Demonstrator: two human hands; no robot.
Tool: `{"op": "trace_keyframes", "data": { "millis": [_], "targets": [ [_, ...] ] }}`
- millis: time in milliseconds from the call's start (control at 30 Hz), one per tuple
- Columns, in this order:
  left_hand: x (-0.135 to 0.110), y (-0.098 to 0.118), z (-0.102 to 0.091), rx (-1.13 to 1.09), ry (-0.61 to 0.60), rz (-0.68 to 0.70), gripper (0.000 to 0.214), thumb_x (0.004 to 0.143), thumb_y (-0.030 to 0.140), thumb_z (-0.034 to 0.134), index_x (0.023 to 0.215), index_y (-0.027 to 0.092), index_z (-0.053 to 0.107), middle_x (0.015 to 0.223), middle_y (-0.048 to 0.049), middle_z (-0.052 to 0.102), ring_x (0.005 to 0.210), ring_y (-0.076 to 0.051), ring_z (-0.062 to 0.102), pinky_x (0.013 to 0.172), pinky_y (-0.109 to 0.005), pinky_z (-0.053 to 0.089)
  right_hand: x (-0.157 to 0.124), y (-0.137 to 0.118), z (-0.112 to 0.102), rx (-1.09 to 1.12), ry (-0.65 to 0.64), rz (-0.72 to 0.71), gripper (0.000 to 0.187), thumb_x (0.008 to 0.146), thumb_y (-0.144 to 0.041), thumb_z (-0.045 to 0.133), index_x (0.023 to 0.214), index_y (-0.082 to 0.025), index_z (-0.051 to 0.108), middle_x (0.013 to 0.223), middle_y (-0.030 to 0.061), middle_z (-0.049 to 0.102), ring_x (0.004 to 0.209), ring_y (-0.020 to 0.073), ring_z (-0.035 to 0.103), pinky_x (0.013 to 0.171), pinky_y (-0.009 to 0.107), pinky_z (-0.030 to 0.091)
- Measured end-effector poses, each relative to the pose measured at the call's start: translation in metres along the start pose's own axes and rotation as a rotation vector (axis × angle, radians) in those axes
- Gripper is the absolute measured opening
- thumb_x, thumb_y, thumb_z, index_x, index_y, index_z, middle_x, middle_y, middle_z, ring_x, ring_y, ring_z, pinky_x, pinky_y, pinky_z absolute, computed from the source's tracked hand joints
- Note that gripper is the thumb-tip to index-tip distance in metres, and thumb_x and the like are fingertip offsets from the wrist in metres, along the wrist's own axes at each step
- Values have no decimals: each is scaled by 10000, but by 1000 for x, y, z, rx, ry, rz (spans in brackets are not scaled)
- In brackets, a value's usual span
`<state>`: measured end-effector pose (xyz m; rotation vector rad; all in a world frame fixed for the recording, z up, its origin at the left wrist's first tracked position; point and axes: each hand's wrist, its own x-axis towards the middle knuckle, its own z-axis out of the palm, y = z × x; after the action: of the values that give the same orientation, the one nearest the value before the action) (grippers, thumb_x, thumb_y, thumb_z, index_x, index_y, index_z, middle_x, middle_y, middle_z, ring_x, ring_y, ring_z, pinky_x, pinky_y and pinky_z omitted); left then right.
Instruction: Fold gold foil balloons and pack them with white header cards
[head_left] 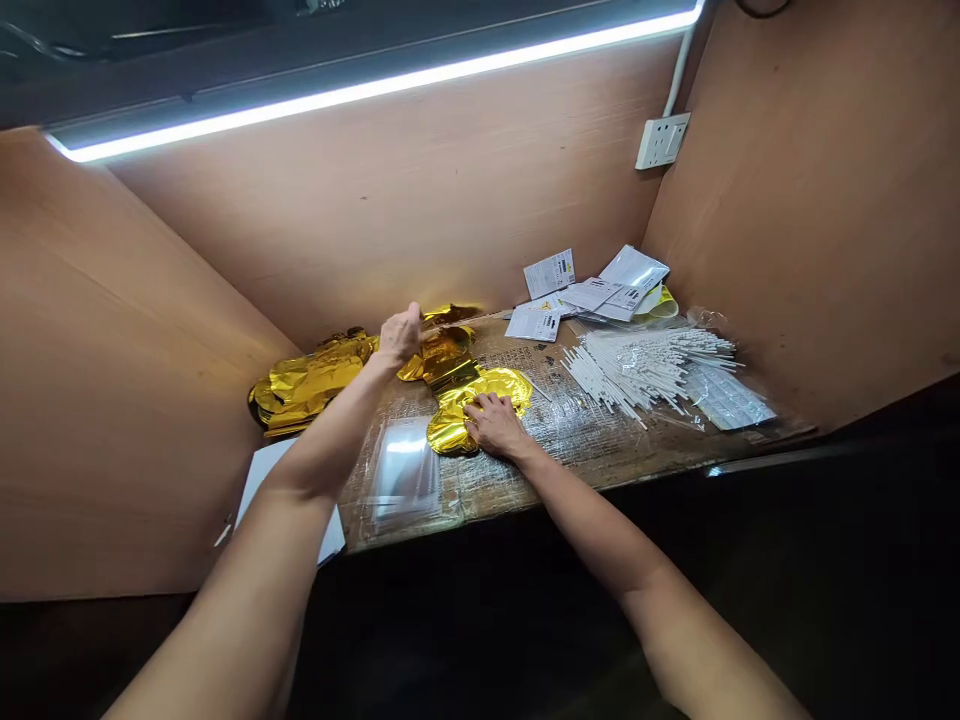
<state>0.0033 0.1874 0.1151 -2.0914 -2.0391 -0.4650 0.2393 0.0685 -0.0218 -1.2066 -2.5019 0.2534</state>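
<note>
A flat gold foil balloon (450, 415) lies across the middle of the cardboard-covered worktop. My right hand (496, 425) rests on its near, rounded end, with the fingers spread over the shiny surface. Higher up and to the left, my left hand (401, 335) is closed at the far end of the foil, its fingertips pinching the edge. Part of that end is hidden behind the hand. Left of my left forearm sits a pile of folded gold foil balloons (311, 380).
Clear plastic bags (405, 470) lie near the front edge, by a white sheet (262, 470). To the right spread many white sticks (645, 365) and a clear packet (727, 395). Printed cards (534, 322) lie at the back. Wooden panels (825, 220) enclose the worktop.
</note>
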Motion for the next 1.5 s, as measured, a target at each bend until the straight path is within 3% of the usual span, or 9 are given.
{"op": "trace_keyframes", "data": {
  "millis": [133,267,400,567,767,1000,1133,1333,1500],
  "targets": [
    [-44,12,-25,16,128,287,236,1059,213,466,1114,159,689,968,-159,753,944,-296,689,899,-395,463,-1,2,-22,134,241,130,423,1086,-358,513,1448,-186,648,1424,179,627,1290,319,551,1071,463,398],
    [-143,38,-7,-62,243,625,242,1072,174,464,1168,165,686,874,-96,717,807,-241,657,795,-370,455,-43,-7,-51,87,540,108,589,1041,-444,612,1565,-186,542,1524,210,528,1402,380,469,1131,501,364],
    [-242,71,30,-170,189,783,277,1094,184,446,1268,165,660,895,-90,729,817,-231,663,759,-382,451,-108,-18,-49,-91,369,-69,557,1007,-316,681,1546,-224,570,1505,203,550,1350,374,494,1083,488,389],
    [-316,90,57,-298,132,730,333,1090,142,450,1361,149,643,1044,-116,793,911,-238,727,795,-391,499,-169,-9,-21,-34,164,-63,262,1064,-155,505,1026,-204,760,1063,131,701,1005,273,604,918,409,475],
    [-343,81,62,-356,206,752,295,1071,119,530,1324,166,674,1088,-110,823,973,-244,777,793,-384,538,-190,-26,-24,590,282,306,501,928,-356,773,1369,-227,571,1222,119,710,962,250,687,889,410,563],
    [-354,78,60,-414,281,683,214,1052,103,559,1183,197,700,997,-78,808,980,-235,773,825,-386,533,-176,-54,-19,1293,283,574,293,851,-350,751,1008,-253,524,776,-74,586,549,98,552,555,236,477],
    [-362,78,60,-340,308,572,203,1055,100,518,1070,200,694,863,-61,743,796,-210,708,778,-381,527,-193,-56,-11,1046,346,513,139,940,-349,672,965,-239,591,839,-17,617,651,146,627,648,311,576],
    [-374,72,60,-343,284,603,194,1038,125,581,1155,199,718,943,-97,747,944,-252,725,809,-401,586,-214,-44,-20,197,148,-68,433,915,-235,786,1341,-277,722,1536,147,579,1455,351,500,1194,549,477],
    [-369,66,55,-569,81,513,244,1030,139,525,1137,212,731,1126,-109,786,1160,-273,733,987,-441,592,-188,-37,-31,181,-27,-82,251,1109,-250,488,1112,-211,737,1143,118,782,1099,241,707,927,345,552]
  ]
}}
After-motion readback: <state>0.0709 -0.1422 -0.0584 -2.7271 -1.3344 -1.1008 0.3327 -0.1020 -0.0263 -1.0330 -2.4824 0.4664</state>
